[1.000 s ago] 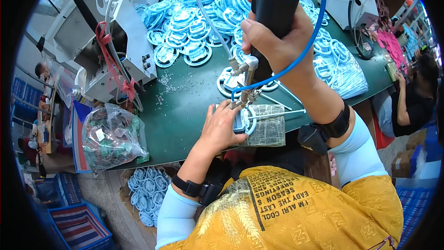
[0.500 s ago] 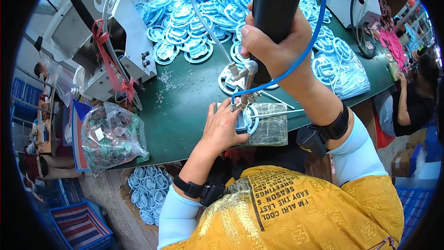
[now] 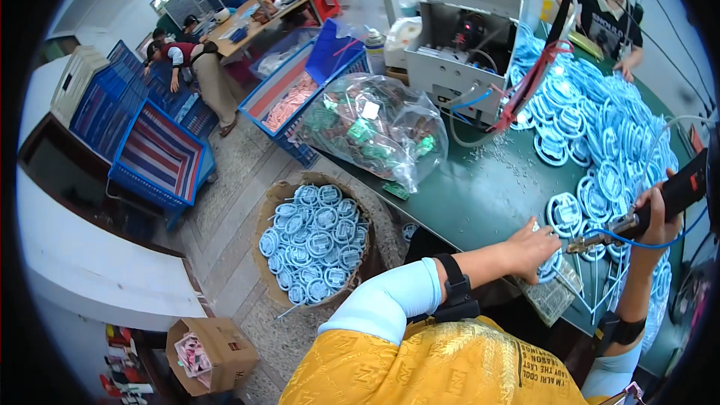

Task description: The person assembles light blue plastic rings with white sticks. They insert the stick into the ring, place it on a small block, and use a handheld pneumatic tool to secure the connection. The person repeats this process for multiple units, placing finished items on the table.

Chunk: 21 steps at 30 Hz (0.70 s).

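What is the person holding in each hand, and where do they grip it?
The right hand grips a black power screwdriver around its body. The left hand presses down on a round blue and white part, not lifting it.

Illumination is bright, even and diffuse, consistent with overhead sources; no lamp is in view. Shadows are soft and short. Glare appears on the clear plastic bag (image 3: 373, 126) as white specular patches. The green table (image 3: 480, 195) beside the bag shows mild sheen. Fisheye distortion is strong: straight edges curve away from the bag toward the rim, and a black vignette surrounds the circular field. Sharpness falls off near the rim. One face at the upper right is blurred.
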Tool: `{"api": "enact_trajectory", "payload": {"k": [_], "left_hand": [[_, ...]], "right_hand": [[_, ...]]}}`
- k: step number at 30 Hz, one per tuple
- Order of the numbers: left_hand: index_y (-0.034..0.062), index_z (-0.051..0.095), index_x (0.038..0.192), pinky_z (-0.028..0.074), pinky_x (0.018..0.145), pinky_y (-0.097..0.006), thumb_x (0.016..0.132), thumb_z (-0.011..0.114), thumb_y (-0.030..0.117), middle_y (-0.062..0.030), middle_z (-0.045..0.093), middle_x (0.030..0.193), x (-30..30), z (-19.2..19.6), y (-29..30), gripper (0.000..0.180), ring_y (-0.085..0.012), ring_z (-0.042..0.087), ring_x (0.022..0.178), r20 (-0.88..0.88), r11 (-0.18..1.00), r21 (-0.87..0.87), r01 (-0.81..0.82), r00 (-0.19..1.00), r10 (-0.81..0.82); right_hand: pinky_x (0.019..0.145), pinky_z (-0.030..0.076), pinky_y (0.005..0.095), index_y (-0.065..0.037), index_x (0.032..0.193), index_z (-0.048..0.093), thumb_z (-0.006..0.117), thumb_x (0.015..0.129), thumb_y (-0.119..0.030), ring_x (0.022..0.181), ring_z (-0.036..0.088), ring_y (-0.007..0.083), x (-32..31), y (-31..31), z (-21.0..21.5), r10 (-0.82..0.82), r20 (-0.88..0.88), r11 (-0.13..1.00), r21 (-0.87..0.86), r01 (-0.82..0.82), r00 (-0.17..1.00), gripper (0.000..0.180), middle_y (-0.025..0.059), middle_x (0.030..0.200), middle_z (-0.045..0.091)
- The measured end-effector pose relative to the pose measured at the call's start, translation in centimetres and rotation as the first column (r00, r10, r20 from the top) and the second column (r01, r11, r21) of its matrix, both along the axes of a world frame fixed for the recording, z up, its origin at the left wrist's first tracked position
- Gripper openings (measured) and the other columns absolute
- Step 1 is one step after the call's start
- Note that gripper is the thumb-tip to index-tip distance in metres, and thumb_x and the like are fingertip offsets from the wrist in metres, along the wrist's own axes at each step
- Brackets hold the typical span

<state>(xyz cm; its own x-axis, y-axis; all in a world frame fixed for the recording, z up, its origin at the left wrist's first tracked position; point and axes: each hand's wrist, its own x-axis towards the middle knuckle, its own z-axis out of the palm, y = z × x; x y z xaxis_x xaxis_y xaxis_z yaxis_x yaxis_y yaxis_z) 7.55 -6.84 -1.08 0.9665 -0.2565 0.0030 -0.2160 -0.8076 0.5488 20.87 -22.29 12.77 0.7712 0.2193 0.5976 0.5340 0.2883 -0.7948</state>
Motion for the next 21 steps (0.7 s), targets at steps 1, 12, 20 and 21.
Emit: {"api": "enact_trajectory", "payload": {"k": [1,12,20,21], "left_hand": [[0.0008,0.049,0.127,0.022,0.112,-0.065,0.056,0.086,0.028,-0.017,0.05,0.133,0.4,0.1,0.1,0.084,-0.0351,0.034,0.137,-0.032,1.0,0.012,0.015,0.999,-0.015],[0.014,0.065,0.115,0.028,0.104,-0.07,0.075,0.067,0.02,-0.0164,0.046,0.142,-0.5,-2.5,-2.6,0.041,-0.0377,0.033,0.139,0.251,0.996,0.018,0.092,0.963,-0.093],[0.0202,0.065,0.122,0.025,0.103,-0.07,0.079,0.075,0.021,-0.0094,0.057,0.129,-1.4,-0.4,-1.9,0.045,-0.0394,0.037,0.135,0.261,0.984,0.11,0.14,0.951,-0.164],[0.0207,0.065,0.122,0.025,0.104,-0.069,0.079,0.075,0.021,-0.0092,0.059,0.126,-1.3,-0.4,-2.1,0.044,-0.04,0.038,0.134,0.251,0.983,0.115,0.143,0.953,-0.168]], "right_hand": [[0.058,0.047,0.0258,0.007,0.132,0.043,0.058,0.09,-0.004,0.065,0.055,0.012,0.8,-1.0,0.3,0.005,0.0,1.0,-0.009,-0.005,1.0,0.047,0.0065,0.087,0.053],[0.061,0.046,0.0255,0.008,0.127,0.051,0.062,0.087,-0.007,0.061,0.055,0.0123,1.3,-4.7,2.6,-0.201,0.009,0.977,-0.07,0.201,0.98,0.044,0.0044,0.07,0.055],[0.059,0.05,0.0283,0.01,0.121,0.048,0.061,0.084,0.0,0.063,0.061,0.0177,-4.5,-0.7,3.9,-0.056,-0.063,0.998,-0.016,0.055,0.996,0.04,0.0088,0.079,0.057],[0.059,0.049,0.0283,0.009,0.121,0.048,0.061,0.084,0.0,0.063,0.061,0.0179,-4.5,-0.8,3.6,-0.052,-0.069,0.998,-0.03,0.05,0.996,0.04,0.009,0.079,0.057]]}}
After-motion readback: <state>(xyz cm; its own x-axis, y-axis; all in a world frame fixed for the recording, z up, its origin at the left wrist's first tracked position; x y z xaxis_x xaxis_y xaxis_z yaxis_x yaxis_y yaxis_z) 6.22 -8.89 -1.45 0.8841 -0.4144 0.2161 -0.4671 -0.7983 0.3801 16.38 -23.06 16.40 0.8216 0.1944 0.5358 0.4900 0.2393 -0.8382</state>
